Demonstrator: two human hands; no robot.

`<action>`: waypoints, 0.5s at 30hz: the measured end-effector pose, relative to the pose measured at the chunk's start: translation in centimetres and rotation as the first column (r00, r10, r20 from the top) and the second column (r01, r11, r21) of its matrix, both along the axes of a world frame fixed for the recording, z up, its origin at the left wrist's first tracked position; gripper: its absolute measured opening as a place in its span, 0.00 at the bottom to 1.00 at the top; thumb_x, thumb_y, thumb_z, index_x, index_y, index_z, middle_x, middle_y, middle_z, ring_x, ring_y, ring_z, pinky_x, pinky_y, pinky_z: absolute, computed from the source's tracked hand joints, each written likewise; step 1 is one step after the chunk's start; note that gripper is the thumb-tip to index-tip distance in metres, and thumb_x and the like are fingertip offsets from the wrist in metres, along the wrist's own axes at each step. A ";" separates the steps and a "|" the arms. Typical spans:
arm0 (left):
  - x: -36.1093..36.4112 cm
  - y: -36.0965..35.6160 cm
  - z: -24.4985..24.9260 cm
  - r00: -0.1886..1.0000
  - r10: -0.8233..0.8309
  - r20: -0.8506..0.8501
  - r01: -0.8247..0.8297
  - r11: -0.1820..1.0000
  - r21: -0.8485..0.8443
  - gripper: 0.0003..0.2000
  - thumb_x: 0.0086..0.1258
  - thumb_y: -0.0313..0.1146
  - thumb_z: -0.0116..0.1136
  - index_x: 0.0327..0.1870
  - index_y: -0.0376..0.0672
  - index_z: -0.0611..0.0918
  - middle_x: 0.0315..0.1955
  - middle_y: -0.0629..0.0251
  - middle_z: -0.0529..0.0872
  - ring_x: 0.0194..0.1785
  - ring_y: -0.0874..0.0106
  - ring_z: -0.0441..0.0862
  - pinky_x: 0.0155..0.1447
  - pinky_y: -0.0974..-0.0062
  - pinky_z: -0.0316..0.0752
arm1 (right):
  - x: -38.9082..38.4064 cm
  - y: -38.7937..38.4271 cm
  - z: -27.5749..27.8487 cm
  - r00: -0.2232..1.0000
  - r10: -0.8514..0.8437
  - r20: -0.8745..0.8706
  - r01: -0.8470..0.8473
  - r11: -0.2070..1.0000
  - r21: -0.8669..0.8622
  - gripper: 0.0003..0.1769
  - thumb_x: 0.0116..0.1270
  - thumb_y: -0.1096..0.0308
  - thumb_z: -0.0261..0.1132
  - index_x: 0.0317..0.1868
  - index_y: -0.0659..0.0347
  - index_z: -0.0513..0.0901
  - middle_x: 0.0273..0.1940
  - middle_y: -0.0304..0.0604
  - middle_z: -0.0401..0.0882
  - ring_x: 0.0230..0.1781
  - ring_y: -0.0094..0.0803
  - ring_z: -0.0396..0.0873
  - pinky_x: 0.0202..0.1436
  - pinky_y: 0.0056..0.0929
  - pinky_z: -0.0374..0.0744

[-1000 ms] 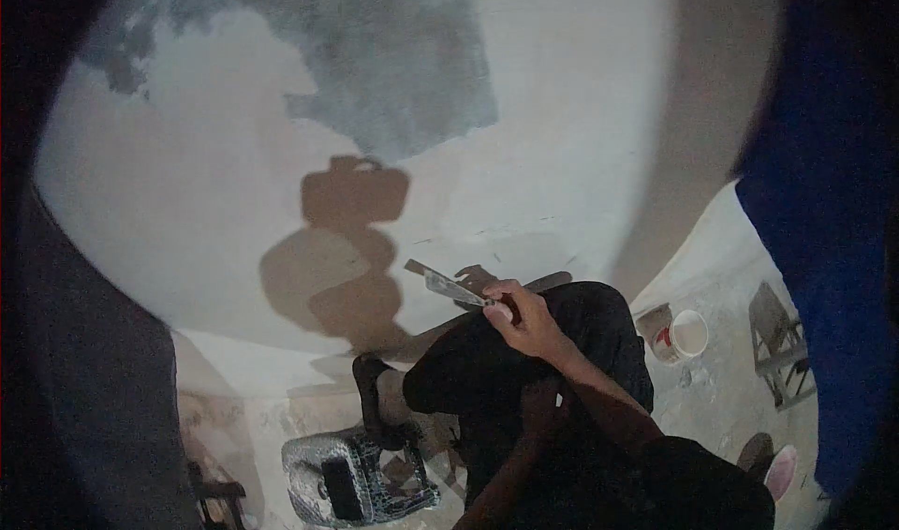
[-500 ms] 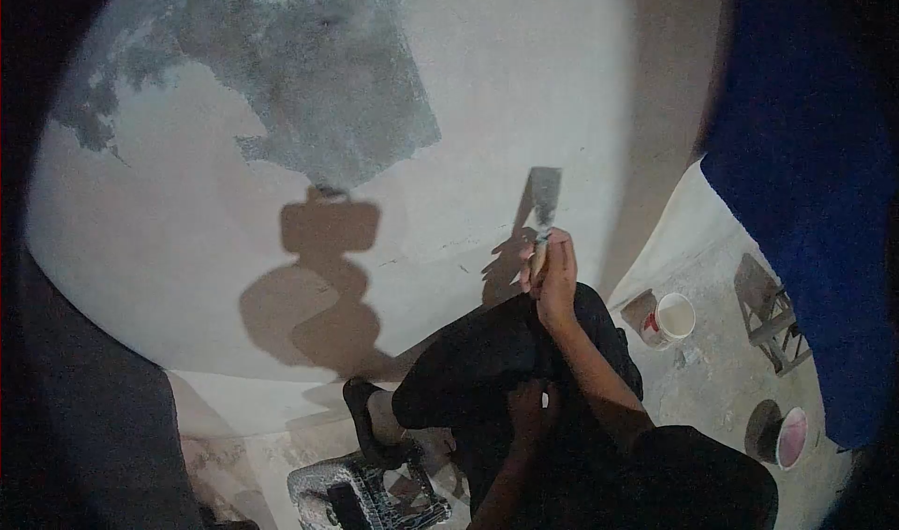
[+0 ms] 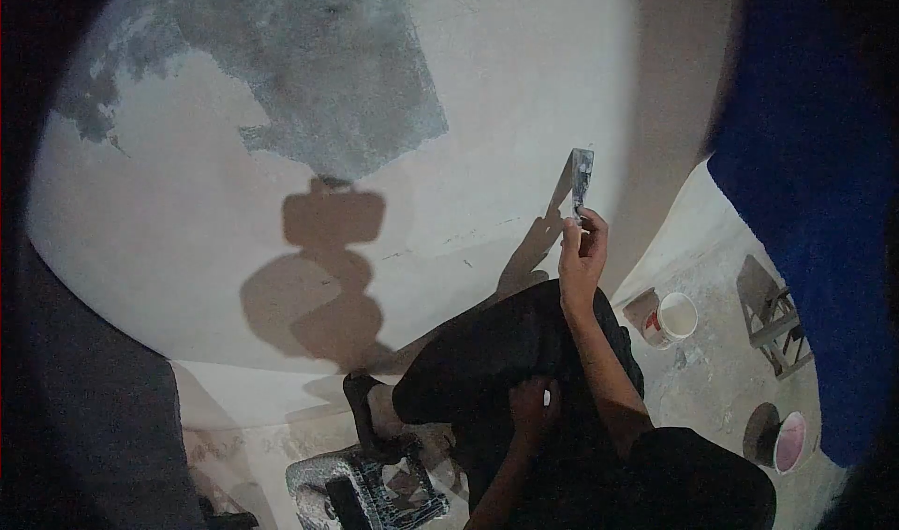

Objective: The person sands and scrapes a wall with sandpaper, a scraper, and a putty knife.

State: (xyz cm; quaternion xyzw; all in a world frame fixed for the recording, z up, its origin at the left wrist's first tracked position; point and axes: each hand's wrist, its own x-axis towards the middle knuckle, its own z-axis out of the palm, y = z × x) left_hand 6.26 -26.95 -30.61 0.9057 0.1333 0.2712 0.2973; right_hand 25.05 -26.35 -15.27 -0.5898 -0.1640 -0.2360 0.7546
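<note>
My right hand (image 3: 582, 258) is raised in front of the pale wall, its fingers closed round a putty knife (image 3: 582, 176). The blade points up, smeared with filler, and its tip lies at the wall surface, with a shadow to its left. My left hand (image 3: 534, 408) rests low over my dark-clothed lap, curled closed in shade. A small white spot shows at its fingers; what it holds, I cannot tell. On the wall (image 3: 506, 90), a large grey patch (image 3: 328, 80) spreads at upper left, rough-edged against the pale surface.
On the floor at right stand a white bucket (image 3: 676, 320) and a container with pink inside (image 3: 790, 442). A wooden stand (image 3: 783, 333) is beside a blue surface (image 3: 805, 155). My foot (image 3: 365, 418) is by a paint-splattered stool (image 3: 351, 488) at lower left.
My right hand has moved up and to the right with the putty knife, whose blade has turned and now shows its smeared face. My left hand has stayed in place.
</note>
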 end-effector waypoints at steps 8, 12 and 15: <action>-0.3 0.1 0.1 0.998 -0.020 -0.062 0.016 0.997 -0.070 0.05 0.61 0.34 0.55 0.33 0.43 0.78 0.31 0.61 0.80 0.36 0.62 0.77 0.42 0.59 0.66 | -2.0 0.9 0.0 0.987 0.074 0.143 -0.055 0.990 -0.130 0.14 0.62 0.73 0.61 0.48 0.63 0.74 0.36 0.39 0.73 0.27 0.20 0.67 0.31 0.20 0.69; -0.2 0.4 -0.4 0.999 -0.040 0.009 0.040 0.998 -0.039 0.06 0.59 0.33 0.56 0.34 0.42 0.77 0.29 0.60 0.79 0.35 0.61 0.76 0.40 0.60 0.66 | -3.3 1.1 0.2 0.960 0.151 0.238 -0.088 0.962 -0.257 0.17 0.60 0.75 0.61 0.51 0.63 0.74 0.40 0.46 0.74 0.35 0.29 0.74 0.38 0.23 0.73; -0.4 0.1 0.7 1.000 -0.010 0.003 0.010 1.000 0.000 0.06 0.58 0.33 0.56 0.34 0.42 0.77 0.29 0.59 0.79 0.35 0.60 0.76 0.40 0.60 0.66 | -4.3 1.3 0.7 0.923 0.221 0.314 -0.110 0.936 -0.335 0.18 0.61 0.75 0.60 0.53 0.63 0.74 0.42 0.49 0.74 0.40 0.33 0.76 0.40 0.25 0.74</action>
